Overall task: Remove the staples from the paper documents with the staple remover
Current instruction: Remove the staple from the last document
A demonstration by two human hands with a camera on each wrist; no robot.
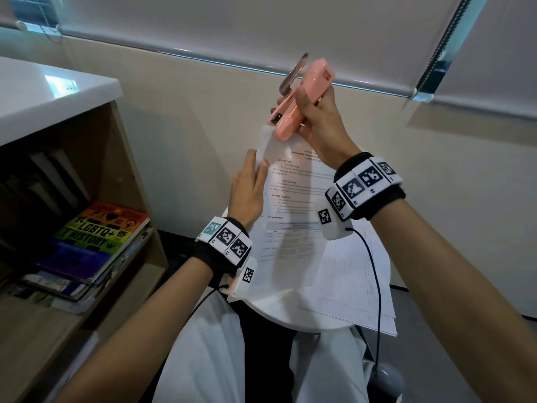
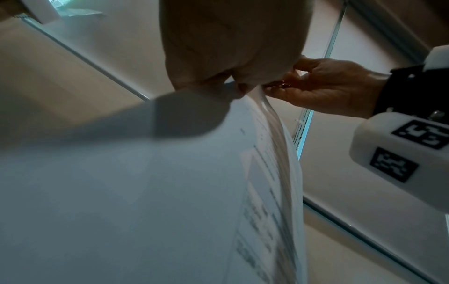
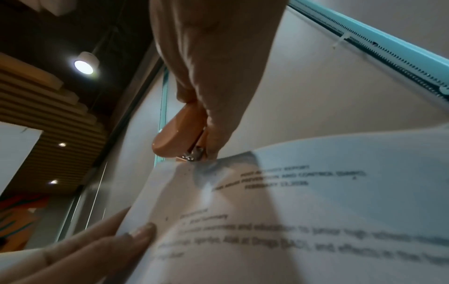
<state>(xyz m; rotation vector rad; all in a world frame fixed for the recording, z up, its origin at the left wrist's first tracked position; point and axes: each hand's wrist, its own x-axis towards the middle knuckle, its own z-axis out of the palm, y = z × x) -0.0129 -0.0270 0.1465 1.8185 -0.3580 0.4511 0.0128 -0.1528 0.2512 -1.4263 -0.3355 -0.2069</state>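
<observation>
The right hand is wrapped around one pink stapler, held up in the air with its metal end at the top left corner of a printed document. A silver metal arm swings out from the stapler's upper side. In the right wrist view the stapler's metal tip meets the paper's corner; whether a staple is caught there is too small to tell.

The left hand pinches the document's left edge, thumb on the printed face and fingers behind. The left wrist view shows the document as several sheets, fanned apart along one edge; their count cannot be told.

The document hangs above one round white table, its lower end near the tabletop. A second stack of papers lies flat on the table's right side.

To the left stands one wooden shelf with a pile of books, the top book rainbow-coloured. Each wrist bears one marker band.
</observation>
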